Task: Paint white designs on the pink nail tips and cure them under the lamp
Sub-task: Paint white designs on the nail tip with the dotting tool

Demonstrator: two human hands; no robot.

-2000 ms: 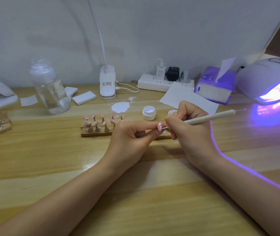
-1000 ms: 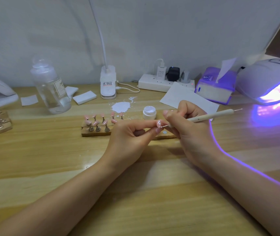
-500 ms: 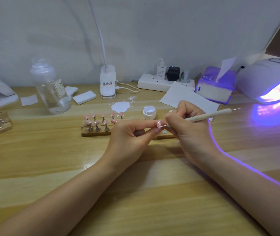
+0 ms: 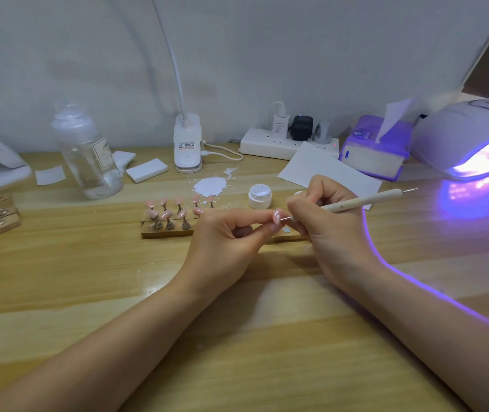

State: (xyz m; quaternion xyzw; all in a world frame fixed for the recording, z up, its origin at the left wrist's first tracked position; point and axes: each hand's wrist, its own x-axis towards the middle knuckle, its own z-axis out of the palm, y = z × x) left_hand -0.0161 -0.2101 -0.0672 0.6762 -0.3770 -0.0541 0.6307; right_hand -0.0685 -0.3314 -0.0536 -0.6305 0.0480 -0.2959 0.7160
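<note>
Pinching glossy pink nail tip (image 4: pixel 277 216), left hand (image 4: pixel 225 248); thin metal-tipped dotting pen (image 4: pixel 356 203) apparently touching.

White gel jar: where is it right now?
Head view, centre of the table: the small white jar stands open just behind the right hand, right of the white paint smear and beyond the wooden nail-tip stand.

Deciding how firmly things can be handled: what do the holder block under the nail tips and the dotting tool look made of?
Holder block: looks like unfinished light wood, with a matte, grainy tan face; the small stands on it look metallic.
Dotting tool, gripped by the right hand: cream matte handle, plastic or painted wood, I cannot tell which; thin shiny tips look like metal.
</note>
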